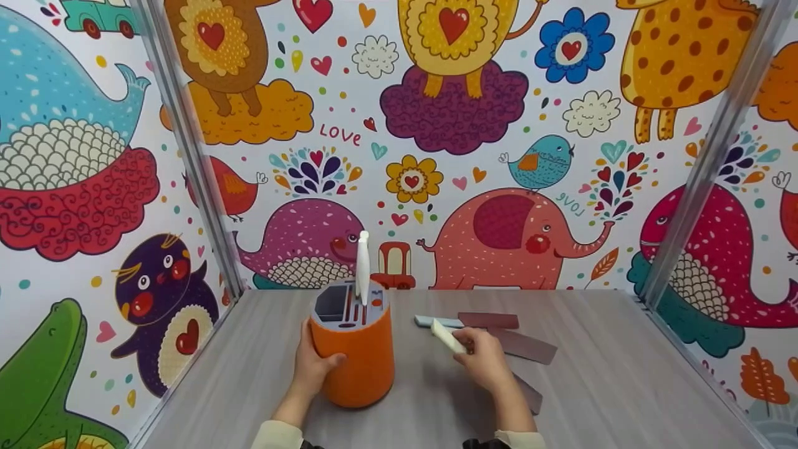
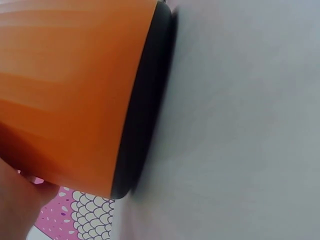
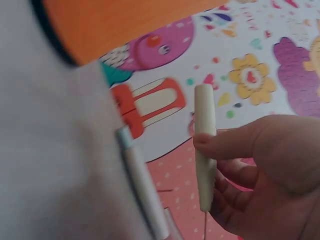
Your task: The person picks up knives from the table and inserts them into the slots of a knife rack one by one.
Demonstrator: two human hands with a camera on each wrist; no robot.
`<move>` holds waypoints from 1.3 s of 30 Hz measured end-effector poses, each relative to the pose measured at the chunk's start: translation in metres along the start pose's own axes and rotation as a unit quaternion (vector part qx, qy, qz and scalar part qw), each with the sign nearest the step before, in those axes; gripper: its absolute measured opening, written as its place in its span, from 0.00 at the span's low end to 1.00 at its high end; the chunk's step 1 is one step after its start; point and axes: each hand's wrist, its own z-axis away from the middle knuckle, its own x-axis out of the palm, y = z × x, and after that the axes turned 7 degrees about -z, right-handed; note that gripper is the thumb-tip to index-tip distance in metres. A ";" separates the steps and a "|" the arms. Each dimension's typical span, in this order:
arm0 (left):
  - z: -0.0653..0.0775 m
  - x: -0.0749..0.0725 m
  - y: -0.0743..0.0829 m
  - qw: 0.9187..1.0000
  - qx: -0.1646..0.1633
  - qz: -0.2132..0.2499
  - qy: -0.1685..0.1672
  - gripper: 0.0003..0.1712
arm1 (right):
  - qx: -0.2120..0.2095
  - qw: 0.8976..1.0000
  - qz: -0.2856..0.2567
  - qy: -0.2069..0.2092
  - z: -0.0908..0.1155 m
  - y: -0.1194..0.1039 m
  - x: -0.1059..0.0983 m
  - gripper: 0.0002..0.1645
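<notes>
In the head view, my left hand (image 1: 313, 362) grips the side of an orange knife block (image 1: 356, 365), thumb across its front. The block stands upright on the table, and its grey top has slots and a wide compartment. White handles (image 1: 363, 271) rise from the slots. To the right, my right hand (image 1: 483, 358) pinches the cream handle of a knife (image 3: 204, 150) between thumb and fingers. Its handle end points toward the block, and the blade (image 1: 528, 394) shows beyond the wrist. In the left wrist view, the orange block (image 2: 70, 95) meets the table with its dark base.
Behind my right hand lies a knife with a pale blue handle (image 1: 430, 322). Close by are a reddish blade (image 1: 489, 320) and a wider brownish blade (image 1: 530, 347), partly covered by the hand. Patterned walls (image 1: 349, 156) bound the grey table (image 1: 611, 374) at the back and sides.
</notes>
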 end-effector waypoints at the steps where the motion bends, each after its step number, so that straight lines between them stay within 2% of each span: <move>1: 0.000 0.001 0.000 1.000 0.002 0.000 0.000 0.59 | -0.003 1.000 -0.014 -0.004 0.000 -0.003 -0.004 0.20; 3: -0.001 0.001 -0.001 1.000 0.005 -0.001 -0.001 0.60 | -0.008 0.999 -0.040 -0.006 0.001 -0.008 -0.013 0.20; 6: -0.001 0.001 0.000 1.000 -0.003 -0.003 -0.004 0.59 | 0.006 0.996 -0.085 0.003 0.004 -0.016 -0.026 0.20; 9: -0.001 0.000 0.001 1.000 -0.013 -0.006 -0.004 0.58 | 0.022 0.990 -0.136 0.016 0.007 -0.025 -0.036 0.20; 13: -0.001 0.000 0.003 1.000 -0.014 -0.010 -0.004 0.58 | 0.009 0.980 -0.196 0.029 0.011 -0.036 -0.044 0.20; 20: -0.001 0.000 0.001 1.000 -0.011 0.000 -0.006 0.59 | -0.025 0.963 -0.266 0.022 0.011 -0.047 -0.039 0.21; 25: 0.000 0.000 0.003 1.000 -0.013 -0.005 -0.006 0.58 | -0.038 0.958 -0.284 0.006 0.012 -0.055 -0.030 0.22; 30: 0.000 0.000 0.005 1.000 0.010 0.010 -0.001 0.58 | -0.049 0.955 -0.291 -0.014 0.013 -0.063 -0.022 0.23; 34: -0.001 0.004 0.013 0.999 0.021 0.018 0.033 0.55 | -0.064 0.954 -0.292 -0.020 0.014 -0.067 -0.015 0.22; 39: 0.000 0.008 0.045 0.991 0.021 -0.003 0.133 0.49 | -0.082 0.956 -0.282 -0.024 0.015 -0.072 -0.005 0.22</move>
